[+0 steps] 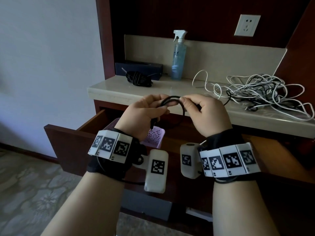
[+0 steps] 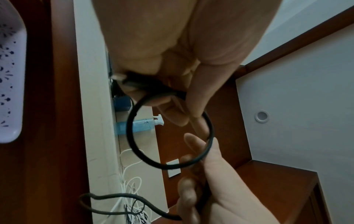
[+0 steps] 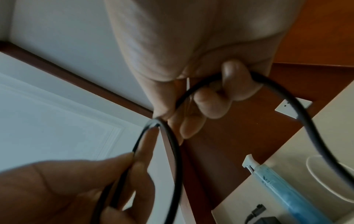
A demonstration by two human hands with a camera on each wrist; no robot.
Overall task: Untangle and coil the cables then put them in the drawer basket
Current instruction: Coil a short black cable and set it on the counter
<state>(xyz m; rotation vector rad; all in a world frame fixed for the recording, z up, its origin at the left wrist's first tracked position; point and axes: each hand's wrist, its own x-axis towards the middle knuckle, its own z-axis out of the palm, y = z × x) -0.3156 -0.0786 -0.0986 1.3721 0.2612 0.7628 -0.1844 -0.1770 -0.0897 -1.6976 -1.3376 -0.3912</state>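
Note:
Both hands hold a black cable [image 1: 172,97] above the open drawer. My left hand [image 1: 146,111] pinches the cable near its plug end, which hangs down toward the purple basket [image 1: 154,137]. My right hand [image 1: 204,109] pinches the same cable a little to the right, so that a small loop [image 2: 170,139] stands between the hands. From the right hand the cable [image 3: 298,115] runs back to the tangle of white and black cables [image 1: 262,92] on the counter. A coiled black cable bundle [image 1: 138,79] lies at the counter's back left.
A blue spray bottle [image 1: 178,60] and a dark box [image 1: 139,67] stand at the back of the beige counter [image 1: 109,89]. A wall socket [image 1: 247,25] sits above. The wooden drawer [image 1: 68,147] is pulled out toward me, with the basket inside.

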